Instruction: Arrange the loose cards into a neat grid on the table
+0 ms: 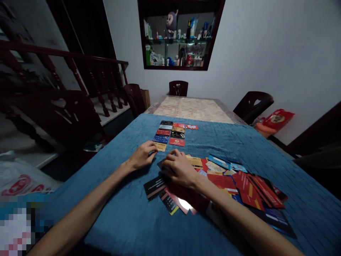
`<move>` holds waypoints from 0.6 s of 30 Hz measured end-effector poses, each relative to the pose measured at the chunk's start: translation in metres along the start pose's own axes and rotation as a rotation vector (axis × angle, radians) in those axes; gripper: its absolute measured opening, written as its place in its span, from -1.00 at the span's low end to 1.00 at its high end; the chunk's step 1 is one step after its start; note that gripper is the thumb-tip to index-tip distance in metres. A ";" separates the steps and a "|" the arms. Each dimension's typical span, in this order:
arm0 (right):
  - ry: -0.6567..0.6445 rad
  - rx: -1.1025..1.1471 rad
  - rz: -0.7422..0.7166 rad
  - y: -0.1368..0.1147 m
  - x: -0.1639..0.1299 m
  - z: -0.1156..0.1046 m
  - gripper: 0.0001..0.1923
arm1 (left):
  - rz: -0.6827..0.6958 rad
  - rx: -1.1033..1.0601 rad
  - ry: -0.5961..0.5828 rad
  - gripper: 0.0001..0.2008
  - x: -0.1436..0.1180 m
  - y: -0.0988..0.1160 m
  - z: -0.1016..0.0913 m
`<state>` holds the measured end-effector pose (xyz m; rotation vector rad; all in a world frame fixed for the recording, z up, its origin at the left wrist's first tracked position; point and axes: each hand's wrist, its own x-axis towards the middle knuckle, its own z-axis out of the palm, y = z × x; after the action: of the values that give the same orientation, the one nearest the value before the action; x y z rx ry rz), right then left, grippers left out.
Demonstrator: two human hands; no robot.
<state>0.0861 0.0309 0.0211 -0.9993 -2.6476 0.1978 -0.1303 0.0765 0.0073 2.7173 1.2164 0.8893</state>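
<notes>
Blue cloth point(128, 213): left hand point(142, 156) flat, fingertips on tan card point(160, 146); right hand point(179, 170) curled over dark card point(162, 163).

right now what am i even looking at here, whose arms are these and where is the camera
There is no machine here. The one picture comes from a camera worn on a person's head, looking forward and down, so the two bare arms reaching in from the bottom are that person's own.

They sit at a table covered with a blue cloth. On it, farther out, small cards lie in neat rows. Nearer and to the right, a loose pile of cards is spread out, many of them red.

The left hand rests on the cloth with its fingertips at the yellowish card at the near end of the rows. The right hand lies on the edge of the pile, over a dark card; whether it grips it I cannot tell.
</notes>
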 end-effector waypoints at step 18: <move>-0.185 -0.052 -0.114 -0.014 -0.014 0.000 -0.62 | 0.080 -0.047 -0.473 -0.72 -0.044 0.062 -0.021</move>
<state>0.0873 0.0116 0.0210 -0.8816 -2.8818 0.2055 -0.1227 -0.0006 0.0189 2.7255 0.9805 0.2430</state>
